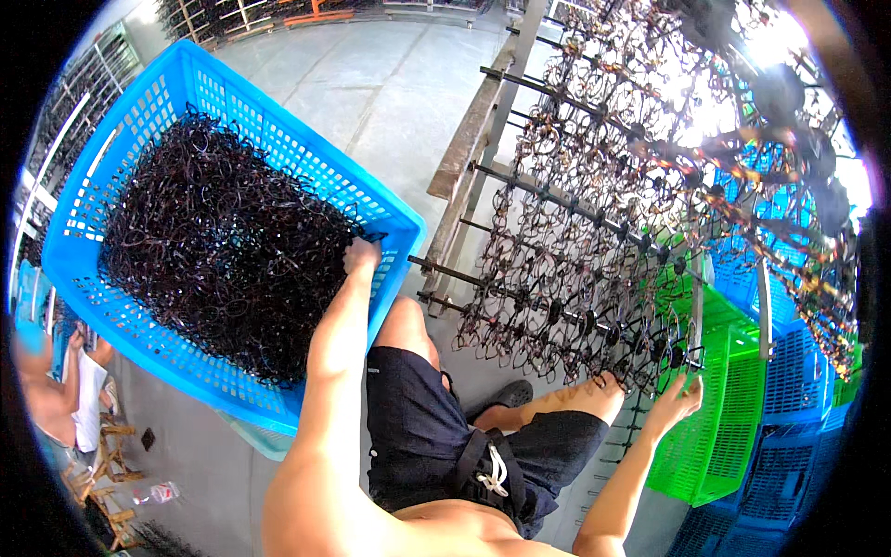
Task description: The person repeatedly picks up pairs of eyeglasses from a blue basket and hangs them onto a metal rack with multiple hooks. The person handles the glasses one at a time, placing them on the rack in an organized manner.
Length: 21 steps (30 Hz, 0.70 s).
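Note:
A big blue basket point(227, 82) stands at my left, heaped with thin dark looped pieces point(218, 241) that look like eyeglass frames. My left hand point(361, 254) reaches over to the pile's right edge, near the basket corner. Its fingers are curled around a dark piece there, partly hidden. On my right stands a rack whose dark rods point(548, 193) carry many similar looped pieces point(548, 255) in hanging rows. My right hand point(677, 405) is by the lower right end of a rod, fingers bent together; what they pinch, if anything, is too small to tell.
Green baskets point(724, 408) and blue baskets point(789, 464) are stacked beyond the rack at right. A wooden beam point(473, 135) runs along the rack's left side. At far left another person point(56, 390) sits near wooden stools point(113, 455). A bottle point(158, 493) lies on the floor.

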Each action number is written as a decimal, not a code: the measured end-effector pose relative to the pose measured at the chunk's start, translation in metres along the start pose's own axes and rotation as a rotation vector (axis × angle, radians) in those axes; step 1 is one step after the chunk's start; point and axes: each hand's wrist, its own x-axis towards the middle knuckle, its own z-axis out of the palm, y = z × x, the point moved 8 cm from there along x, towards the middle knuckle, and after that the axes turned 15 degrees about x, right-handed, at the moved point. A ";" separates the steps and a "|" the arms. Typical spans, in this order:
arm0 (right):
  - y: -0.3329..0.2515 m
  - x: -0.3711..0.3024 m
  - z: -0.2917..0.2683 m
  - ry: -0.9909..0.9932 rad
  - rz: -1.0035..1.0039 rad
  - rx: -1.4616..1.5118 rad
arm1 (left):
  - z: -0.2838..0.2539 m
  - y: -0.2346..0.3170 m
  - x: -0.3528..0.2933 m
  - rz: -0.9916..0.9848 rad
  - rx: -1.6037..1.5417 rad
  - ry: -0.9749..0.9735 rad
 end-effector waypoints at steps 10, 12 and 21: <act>-0.144 -0.136 0.050 -0.504 -0.004 0.461 | -0.035 -0.036 -0.040 0.103 -0.717 -0.197; -0.176 -0.171 0.083 -0.739 -0.036 0.494 | -0.074 -0.041 -0.094 0.134 -0.782 -0.177; -0.286 -0.288 0.208 -1.445 0.710 1.158 | -0.123 -0.037 -0.248 0.515 -0.893 -0.126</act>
